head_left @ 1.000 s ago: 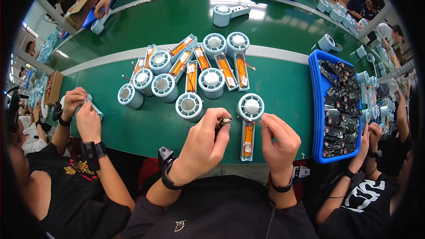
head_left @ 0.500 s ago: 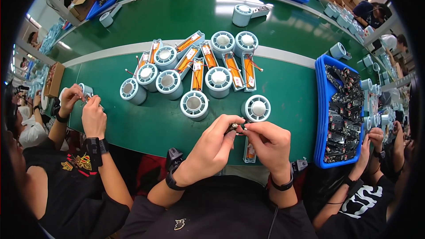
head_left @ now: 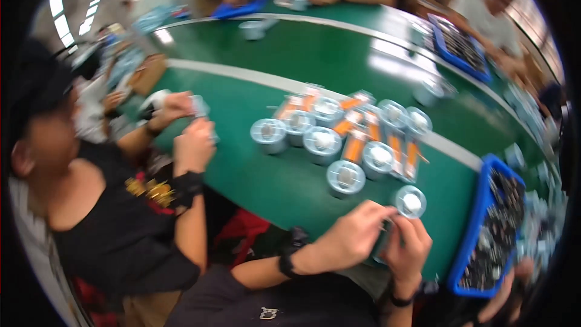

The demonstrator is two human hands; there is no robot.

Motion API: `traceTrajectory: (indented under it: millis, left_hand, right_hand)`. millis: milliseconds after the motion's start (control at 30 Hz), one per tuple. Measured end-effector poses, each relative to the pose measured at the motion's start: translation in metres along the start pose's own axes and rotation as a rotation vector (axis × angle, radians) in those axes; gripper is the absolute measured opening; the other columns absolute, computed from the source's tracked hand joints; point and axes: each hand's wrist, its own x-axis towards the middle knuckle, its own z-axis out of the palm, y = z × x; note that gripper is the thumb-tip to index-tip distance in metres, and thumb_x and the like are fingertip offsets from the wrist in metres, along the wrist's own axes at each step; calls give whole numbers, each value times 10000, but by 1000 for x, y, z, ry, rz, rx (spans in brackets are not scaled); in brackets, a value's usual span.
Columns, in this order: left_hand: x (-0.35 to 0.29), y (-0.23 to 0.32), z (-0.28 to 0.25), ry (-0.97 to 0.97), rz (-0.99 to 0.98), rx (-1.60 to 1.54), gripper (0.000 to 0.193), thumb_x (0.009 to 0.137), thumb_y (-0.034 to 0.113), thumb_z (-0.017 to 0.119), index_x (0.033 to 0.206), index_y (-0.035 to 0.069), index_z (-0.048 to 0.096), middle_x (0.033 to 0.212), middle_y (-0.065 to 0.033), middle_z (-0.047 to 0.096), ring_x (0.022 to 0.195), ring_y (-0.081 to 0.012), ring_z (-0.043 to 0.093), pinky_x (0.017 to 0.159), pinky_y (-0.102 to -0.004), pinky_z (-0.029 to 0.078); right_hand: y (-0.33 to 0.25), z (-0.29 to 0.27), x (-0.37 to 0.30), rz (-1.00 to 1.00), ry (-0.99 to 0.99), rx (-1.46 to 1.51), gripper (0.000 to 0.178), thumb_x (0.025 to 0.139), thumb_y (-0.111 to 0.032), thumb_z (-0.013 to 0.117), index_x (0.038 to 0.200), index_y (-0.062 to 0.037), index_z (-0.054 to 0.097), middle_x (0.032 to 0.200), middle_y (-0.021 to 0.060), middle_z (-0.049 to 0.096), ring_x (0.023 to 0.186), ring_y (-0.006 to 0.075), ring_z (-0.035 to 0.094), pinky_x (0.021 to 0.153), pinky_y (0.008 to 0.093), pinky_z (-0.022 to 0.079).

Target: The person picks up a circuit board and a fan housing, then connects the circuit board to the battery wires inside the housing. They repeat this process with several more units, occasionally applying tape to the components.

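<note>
Motion blurs this head view. My left hand point(head_left: 351, 233) is closed, its thumb and fingertips pinched on a small dark part that looks like a circuit board. My right hand point(head_left: 409, 247) is closed too, its fingertips meeting the left's; what it pinches is too small and smeared to make out. Just beyond them stands a light-blue handheld fan point(head_left: 410, 201) with a round ribbed head and pale centre. Its handle lies mostly hidden under my hands. Farther off, several similar fans point(head_left: 345, 178) are grouped, with orange battery packs point(head_left: 355, 146) in their open handles.
A blue tray point(head_left: 478, 230) full of black circuit boards sits at the right. To my left a co-worker point(head_left: 151, 206) handles a light-blue part. Across the green table point(head_left: 248, 184) other people work by blue trays point(head_left: 463, 48). A pale strip point(head_left: 242, 72) crosses the table.
My view has swung to the left, so the table and fans appear farther right and tilted. My hands stay together at the near fan; the picture has become blurred.
</note>
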Motion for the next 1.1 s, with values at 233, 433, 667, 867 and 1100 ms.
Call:
traceTrajectory:
  millis: [233,433,667,867,1100]
  left_hand:
    - [-3,1,7,-29,-45,-202,433,952,-58,540,1383,-38,570,1221,-180,582,1090,-318,622,931,-365,506]
    - [-3,0,3,-91,-119,-437,420,957,-56,541,1376,-55,573,1235,-172,560,1048,-291,627,911,-352,512]
    - [-2,-8,2,-85,88,-248,458,952,-41,566,1410,-40,547,1202,-169,552,996,-282,618,888,-361,514]
    - [-5,-6,-1,-100,25,-269,455,941,-36,586,1392,-25,528,1174,-158,550,978,-281,611,858,-371,510]
    - [-4,-4,-4,-64,43,-230,337,940,-12,612,1266,-12,525,1165,-168,532,947,-337,611,820,-403,507]
  right_hand:
    - [5,6,-4,55,-32,17,119,894,40,598,999,8,642,844,154,584,660,330,589,549,419,444]
    - [6,7,-7,10,-36,-8,114,973,28,520,1026,26,620,845,132,535,651,262,529,554,379,398]
    - [-1,-1,0,-168,53,-132,79,935,47,561,979,16,619,808,111,542,618,221,521,524,349,375]
    - [-21,-11,7,-33,-118,-98,136,921,-7,621,1047,3,669,903,214,624,834,408,601,731,468,501]
    - [-22,-12,13,-81,-144,-113,123,917,5,633,1033,-5,675,904,206,638,825,402,608,733,465,505]
